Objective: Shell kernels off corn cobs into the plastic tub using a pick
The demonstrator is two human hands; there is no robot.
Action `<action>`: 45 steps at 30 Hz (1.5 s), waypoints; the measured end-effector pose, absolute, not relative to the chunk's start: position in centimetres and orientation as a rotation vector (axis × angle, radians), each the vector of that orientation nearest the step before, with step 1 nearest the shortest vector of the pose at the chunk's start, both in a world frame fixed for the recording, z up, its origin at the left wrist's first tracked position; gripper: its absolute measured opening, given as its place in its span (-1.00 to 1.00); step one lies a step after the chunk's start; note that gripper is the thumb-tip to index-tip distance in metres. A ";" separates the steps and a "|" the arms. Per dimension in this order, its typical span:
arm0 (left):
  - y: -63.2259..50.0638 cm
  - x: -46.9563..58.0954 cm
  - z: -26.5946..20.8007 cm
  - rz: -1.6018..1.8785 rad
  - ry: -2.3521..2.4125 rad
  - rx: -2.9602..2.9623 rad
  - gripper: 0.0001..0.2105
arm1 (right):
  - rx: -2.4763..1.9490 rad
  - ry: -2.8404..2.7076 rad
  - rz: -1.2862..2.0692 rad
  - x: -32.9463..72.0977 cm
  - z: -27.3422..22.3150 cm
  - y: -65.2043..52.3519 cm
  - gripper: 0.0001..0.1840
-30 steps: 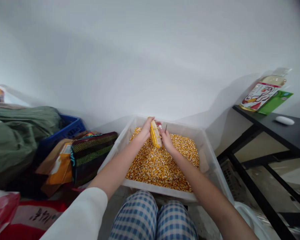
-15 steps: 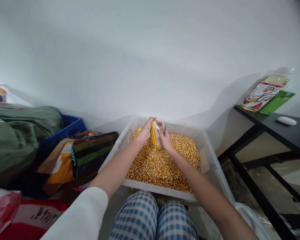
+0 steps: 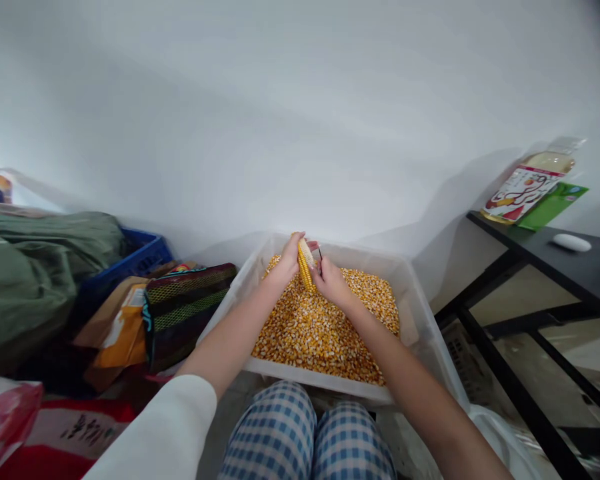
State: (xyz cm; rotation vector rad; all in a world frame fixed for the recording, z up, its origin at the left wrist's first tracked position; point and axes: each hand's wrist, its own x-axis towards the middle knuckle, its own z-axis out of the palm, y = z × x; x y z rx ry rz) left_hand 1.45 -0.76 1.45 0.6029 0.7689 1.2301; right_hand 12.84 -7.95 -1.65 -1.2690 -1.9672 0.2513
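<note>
My left hand [image 3: 293, 253] is wrapped round the upper part of an ear of corn [image 3: 305, 265], which tilts over the bin. Part of the cob shows pale and stripped, while yellow kernels remain along its lower side. My right hand [image 3: 329, 278] is closed at the ear's right side, gripping a thin dark tool [image 3: 321, 253] whose tip sticks up past the fingers; its kind is too small to make out. Below both hands, loose corn kernels [image 3: 320, 340] fill much of a translucent plastic bin [image 3: 420, 300] standing in front of my knees.
To the left are a blue crate [image 3: 147, 247] under green cloth [image 3: 55, 253], a dark mesh bag [image 3: 190, 307] and a red-and-white sack [image 3: 80, 427]. At right a black table [image 3: 535, 240] carries a bottle [image 3: 525, 190] and a white oval object [image 3: 572, 242]. A white wall rises behind.
The ear has turned and shifted slightly left in my left hand. My right hand has moved a little left and down along it, with the thin tool.
</note>
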 end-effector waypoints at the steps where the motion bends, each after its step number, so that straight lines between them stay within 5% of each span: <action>1: -0.7 1.4 1.4 1.227 0.772 0.596 -0.78 | -1.268 -1.971 0.246 12.8 -1.7 -7.9 -0.83; 11: 0.6 -0.3 2.1 1.345 0.702 0.427 -0.78 | -1.421 -1.745 0.210 13.6 -2.7 -6.6 -0.92; 19: 0.5 -0.1 2.0 1.349 0.712 0.467 -0.81 | -1.407 -1.659 0.373 12.8 -1.9 -7.6 -0.69; 28: -0.5 1.1 1.7 1.270 0.734 0.546 -0.81 | -1.316 -1.819 0.322 12.6 -2.3 -7.6 -0.87; 37: 0.7 -0.6 2.3 1.374 0.689 0.422 -0.83 | -1.497 -1.573 0.280 14.4 -2.6 -6.5 -0.82; 45: 1.2 -0.8 1.5 1.440 0.827 0.330 -0.71 | -1.262 -1.332 1.207 11.7 -1.6 -7.9 -0.64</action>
